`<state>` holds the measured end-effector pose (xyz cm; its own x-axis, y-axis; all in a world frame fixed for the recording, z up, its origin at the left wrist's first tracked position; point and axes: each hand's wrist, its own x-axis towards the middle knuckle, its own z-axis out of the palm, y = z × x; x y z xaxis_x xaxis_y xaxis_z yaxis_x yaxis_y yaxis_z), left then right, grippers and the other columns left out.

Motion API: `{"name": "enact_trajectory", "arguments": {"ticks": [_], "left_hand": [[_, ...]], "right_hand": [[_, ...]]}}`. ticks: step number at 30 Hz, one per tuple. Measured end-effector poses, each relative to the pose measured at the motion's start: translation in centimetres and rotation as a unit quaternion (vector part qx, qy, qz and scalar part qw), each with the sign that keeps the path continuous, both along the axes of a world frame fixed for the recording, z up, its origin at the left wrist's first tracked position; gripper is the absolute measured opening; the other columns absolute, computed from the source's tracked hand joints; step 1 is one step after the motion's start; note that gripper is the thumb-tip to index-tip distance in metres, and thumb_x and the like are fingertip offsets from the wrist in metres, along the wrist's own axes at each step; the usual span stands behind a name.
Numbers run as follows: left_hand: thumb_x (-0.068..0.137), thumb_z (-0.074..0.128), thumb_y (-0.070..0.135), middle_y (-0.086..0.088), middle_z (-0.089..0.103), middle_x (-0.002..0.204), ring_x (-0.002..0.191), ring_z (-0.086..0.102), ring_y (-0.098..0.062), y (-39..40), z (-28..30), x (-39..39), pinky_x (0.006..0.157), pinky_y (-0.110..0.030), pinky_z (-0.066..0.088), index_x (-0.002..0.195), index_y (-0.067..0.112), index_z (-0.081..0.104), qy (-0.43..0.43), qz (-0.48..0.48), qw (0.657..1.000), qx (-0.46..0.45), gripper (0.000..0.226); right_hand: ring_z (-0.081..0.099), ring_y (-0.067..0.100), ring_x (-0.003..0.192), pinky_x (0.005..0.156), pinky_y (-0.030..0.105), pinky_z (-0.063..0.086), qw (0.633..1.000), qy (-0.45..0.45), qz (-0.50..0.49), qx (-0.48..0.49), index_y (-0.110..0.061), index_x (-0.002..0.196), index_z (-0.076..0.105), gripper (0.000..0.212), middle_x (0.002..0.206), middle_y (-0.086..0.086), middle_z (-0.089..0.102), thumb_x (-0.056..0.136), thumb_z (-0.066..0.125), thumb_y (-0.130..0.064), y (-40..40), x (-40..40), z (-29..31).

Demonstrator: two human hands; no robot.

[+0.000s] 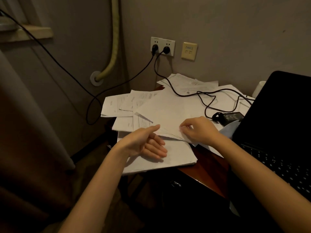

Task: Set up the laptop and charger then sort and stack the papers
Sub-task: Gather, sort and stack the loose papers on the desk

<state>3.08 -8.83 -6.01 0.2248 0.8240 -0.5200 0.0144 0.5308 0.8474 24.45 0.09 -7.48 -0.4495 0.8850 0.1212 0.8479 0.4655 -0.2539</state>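
We had one head-worn view, which looked forward and down, close over the dark wooden desk (pixel 208 167).

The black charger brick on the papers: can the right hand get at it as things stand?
Probably yes. The black charger brick lies exposed on the scattered white papers just beyond the right hand, nothing covering it; that hand pinches a sheet, though.
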Motion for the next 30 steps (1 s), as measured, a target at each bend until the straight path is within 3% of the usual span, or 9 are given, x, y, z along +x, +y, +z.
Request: {"name": "enact_trajectory", "arguments": {"ticks": [4, 11, 13, 16, 19, 21, 24, 27, 30], "left_hand": [[0.099, 0.042, 0.037, -0.022, 0.071, 0.085, 0.068, 0.071, -0.026, 0.1, -0.1, -0.3, 0.057, -0.029, 0.059, 0.095, -0.003, 0.066, -0.024, -0.029, 0.999, 0.028, 0.047], [0.096, 0.049, 0.013, -0.017, 0.07, 0.085, 0.073, 0.071, -0.024, 1.6, -1.7, -0.7, 0.077, -0.041, 0.056, 0.086, 0.003, 0.062, -0.151, 0.254, 0.951, 0.089, 0.019], [0.099, 0.046, 0.021, -0.019, 0.068, 0.095, 0.086, 0.07, -0.028, 2.0, -1.1, -1.0, 0.076, -0.043, 0.058, 0.095, 0.003, 0.056, -0.187, 0.266, 0.943, 0.07, 0.021], [0.099, 0.046, 0.032, -0.019, 0.061, 0.114, 0.106, 0.063, -0.034, 2.8, 0.1, -1.1, 0.089, -0.048, 0.053, 0.116, 0.006, 0.05, -0.188, 0.236, 0.95, 0.082, 0.032], [0.089, 0.063, 0.028, -0.013, 0.045, 0.14, 0.126, 0.047, -0.026, 3.8, 0.7, -1.4, 0.105, -0.045, 0.04, 0.146, 0.019, 0.022, -0.055, 0.25, 0.943, 0.214, 0.071], [0.073, 0.074, 0.036, -0.008, 0.017, 0.157, 0.143, 0.023, -0.024, 4.2, 1.3, -2.0, 0.113, -0.041, 0.024, 0.151, 0.028, 0.0, 0.065, 0.253, 0.917, 0.301, 0.107], [0.052, 0.083, 0.038, -0.003, -0.009, 0.16, 0.146, 0.0, -0.017, 4.9, 1.4, -4.0, 0.11, -0.028, 0.01, 0.15, 0.027, -0.013, 0.145, 0.27, 0.862, 0.404, 0.138], [0.045, 0.087, 0.035, -0.005, -0.016, 0.159, 0.146, -0.006, -0.013, 5.5, 1.0, -6.9, 0.114, -0.023, 0.004, 0.149, 0.021, -0.018, 0.235, 0.245, 0.809, 0.479, 0.148], [0.044, 0.09, 0.038, 0.002, -0.012, 0.16, 0.147, -0.003, -0.015, 5.7, 1.1, -9.0, 0.12, -0.041, 0.007, 0.146, 0.041, -0.013, 0.27, 0.182, 0.811, 0.486, 0.145]], "right_hand": [[0.057, 0.018, 0.101, 0.078, 0.032, 0.045, 0.998, -0.054, -0.003, 0.024, -0.026, 0.121, 0.058, 0.052, 0.11, -0.004, 0.063, 0.083, 0.052, -0.061, -1.1, -1.3, -0.6], [0.059, 0.029, 0.092, 0.072, 0.033, 0.041, 0.99, -0.077, -0.055, 0.106, -0.013, 0.117, 0.058, 0.029, 0.103, 0.008, 0.066, 0.096, 0.039, -0.016, -0.8, -2.2, -1.6], [0.06, 0.032, 0.09, 0.069, 0.032, 0.039, 0.988, -0.034, -0.087, 0.12, -0.012, 0.113, 0.061, 0.026, 0.101, 0.012, 0.067, 0.097, 0.042, -0.015, -0.1, -1.9, -1.0], [0.06, 0.035, 0.063, 0.055, 0.032, 0.04, 0.961, 0.108, -0.076, 0.245, -0.007, 0.09, 0.067, 0.026, 0.073, 0.013, 0.067, 0.093, 0.047, -0.023, -0.7, -2.4, 1.9], [0.058, 0.027, 0.052, 0.047, 0.031, 0.046, 0.92, 0.2, -0.007, 0.336, -0.009, 0.084, 0.072, 0.02, 0.066, 0.008, 0.068, 0.087, 0.057, -0.022, -2.5, -3.4, 6.2], [0.064, 0.025, 0.067, 0.058, 0.036, 0.052, 0.939, 0.224, 0.047, 0.257, -0.011, 0.091, 0.074, 0.015, 0.079, 0.007, 0.073, 0.086, 0.061, -0.017, -3.5, -3.8, 8.6], [0.062, 0.017, 0.082, 0.078, 0.036, 0.049, 0.975, 0.18, 0.096, 0.086, -0.01, 0.094, 0.074, 0.016, 0.091, 0.005, 0.073, 0.087, 0.061, -0.006, -3.6, -3.8, 9.2], [0.061, 0.002, 0.087, 0.085, 0.021, 0.049, 0.971, 0.181, 0.152, -0.03, -0.006, 0.098, 0.072, 0.016, 0.097, 0.005, 0.071, 0.09, 0.059, -0.003, -3.5, -3.3, 7.8], [0.06, -0.003, 0.092, 0.085, 0.009, 0.045, 0.953, 0.205, 0.192, -0.114, -0.004, 0.102, 0.07, 0.018, 0.099, -0.001, 0.069, 0.093, 0.055, -0.004, -3.6, -2.9, 7.0]]}}
